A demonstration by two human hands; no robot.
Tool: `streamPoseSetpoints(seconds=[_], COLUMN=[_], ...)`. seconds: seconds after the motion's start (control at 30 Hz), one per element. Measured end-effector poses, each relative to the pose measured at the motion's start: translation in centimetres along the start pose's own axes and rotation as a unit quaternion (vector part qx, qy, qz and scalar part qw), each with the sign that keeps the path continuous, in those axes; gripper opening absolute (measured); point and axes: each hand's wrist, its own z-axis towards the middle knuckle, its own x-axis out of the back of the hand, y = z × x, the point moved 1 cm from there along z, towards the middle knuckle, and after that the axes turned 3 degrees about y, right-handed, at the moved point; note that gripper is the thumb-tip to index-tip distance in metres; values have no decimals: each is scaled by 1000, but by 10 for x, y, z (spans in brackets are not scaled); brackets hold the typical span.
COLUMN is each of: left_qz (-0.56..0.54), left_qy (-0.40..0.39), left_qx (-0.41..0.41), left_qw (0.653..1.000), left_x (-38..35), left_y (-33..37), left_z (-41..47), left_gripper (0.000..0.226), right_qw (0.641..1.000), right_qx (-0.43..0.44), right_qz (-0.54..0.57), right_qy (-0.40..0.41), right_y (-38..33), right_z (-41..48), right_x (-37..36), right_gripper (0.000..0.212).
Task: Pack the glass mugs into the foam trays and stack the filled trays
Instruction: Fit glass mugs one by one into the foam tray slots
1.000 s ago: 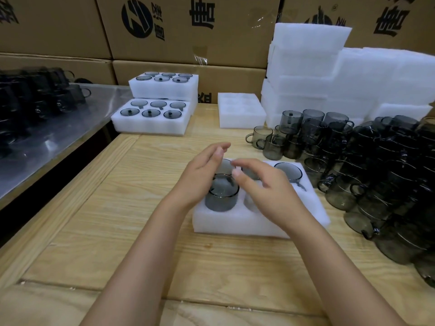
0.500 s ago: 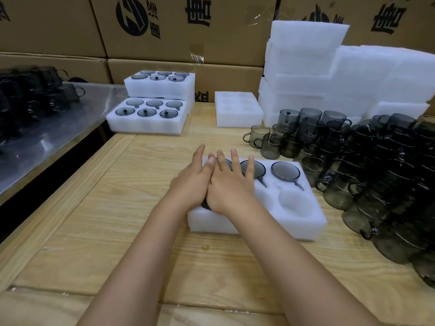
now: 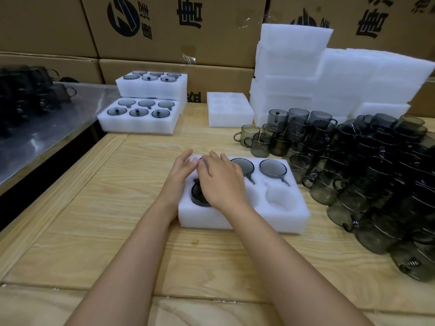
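A white foam tray (image 3: 270, 220) lies on the wooden table in front of me. Two smoky glass mugs (image 3: 272, 169) sit sunk in its back row, middle and right. Another mug (image 3: 199, 196) sits in the front left pocket, partly under my palms. My left hand (image 3: 180, 175) and my right hand (image 3: 221, 182) lie flat, fingers straight, over the tray's left side, side by side and touching. The front right pocket (image 3: 279, 196) is empty. The back left pocket is hidden by my fingers.
Many loose mugs (image 3: 367, 170) crowd the table to the right. Two filled trays (image 3: 141, 114) are stacked at the back left, an empty tray (image 3: 229, 110) stands behind, and tall foam piles (image 3: 329, 78) rise at the back right. Cardboard boxes (image 3: 174, 27) wall the rear. A metal table (image 3: 35, 137) lies left.
A second ago both hands held a mug standing high in the front left pocket. They flattened over it and the mug now sits down in the foam.
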Motion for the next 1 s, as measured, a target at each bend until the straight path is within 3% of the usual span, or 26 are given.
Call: streamPoseSetpoints(seconds=[0.17, 0.3, 0.37, 0.43, 0.5, 0.57, 0.67, 0.73, 0.87, 1.0], left_qz=[26, -7, -4, 1, -2, -9, -11, -7, -11, -9], left_qy=[-17, -14, -11, -8, -4, 0, 10, 12, 16, 15], left_qx=[-42, -34, -31, -31, -31, -32, -31, -31, -34, -39], left_qw=[999, 999, 999, 999, 1000, 999, 999, 999, 999, 999], left_x=[5, 6, 5, 5, 5, 6, 8, 8, 9, 9], left_y=[1, 4, 4, 4, 5, 4, 3, 2, 1, 1], left_z=[4, 6, 5, 5, 6, 6, 8, 8, 11, 11], left_gripper=[61, 73, 74, 72, 66, 52, 44, 43, 41, 40], right_qw=[967, 933, 912, 901, 895, 895, 889, 878, 862, 871], right_qx=[7, 160, 148, 61, -68, -175, -260, -270, -254, -241], right_qz=[208, 60, -14, -100, -174, -229, -293, -326, -340, -328], right_qy=[145, 317, 382, 419, 405, 342, 240, 225, 276, 276], right_y=[-3, 26, 55, 86, 112, 132, 150, 159, 172, 177], right_z=[-25, -60, -71, -76, -74, -69, -62, -58, -53, -50], right_x=[23, 50, 72, 97, 118, 130, 134, 133, 131, 131], right_gripper=[29, 29, 27, 28, 38, 53, 62, 53, 33, 30])
